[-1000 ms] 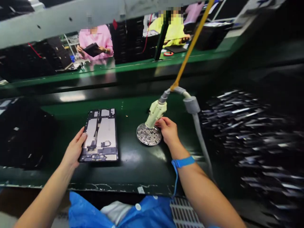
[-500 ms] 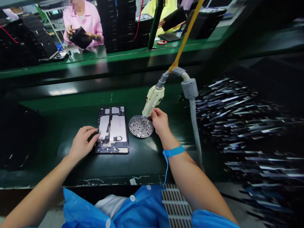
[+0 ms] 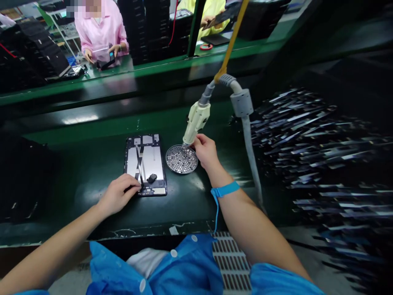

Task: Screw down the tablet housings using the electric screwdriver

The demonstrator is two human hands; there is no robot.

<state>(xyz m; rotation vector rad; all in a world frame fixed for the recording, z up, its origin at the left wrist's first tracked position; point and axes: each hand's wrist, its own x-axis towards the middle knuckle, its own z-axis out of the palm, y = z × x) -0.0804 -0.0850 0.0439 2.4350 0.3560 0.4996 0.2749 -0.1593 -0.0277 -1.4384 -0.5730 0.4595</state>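
A tablet (image 3: 156, 159) lies with its insides exposed on the green bench, silvery battery panels facing up. My left hand (image 3: 121, 192) is closed in a pinch at its lower left, on the end of a thin dark ribbon cable (image 3: 139, 164) that runs up the middle. A small loose black part (image 3: 151, 178) sits on the tablet right of those fingers. Beside the tablet, a round dish (image 3: 181, 159) is full of small shiny pieces. A pale electric screwdriver (image 3: 196, 119) slants down to the dish. My right hand (image 3: 206, 151) is closed by its nose and the dish rim, fingertips hidden.
A yellow cord (image 3: 235, 37) and a thick grey cable (image 3: 251, 155) hang by the screwdriver. Many thin dark panels (image 3: 294, 143) are stacked at the right. Dark stacks (image 3: 24, 176) stand left. Across the bench (image 3: 76, 196), a person in pink (image 3: 100, 28) handles a device.
My left hand has moved right from the tablet's left edge onto the ribbon cable, which now stands out as a strip. The small black part has turned. My right hand stays by the screwdriver.
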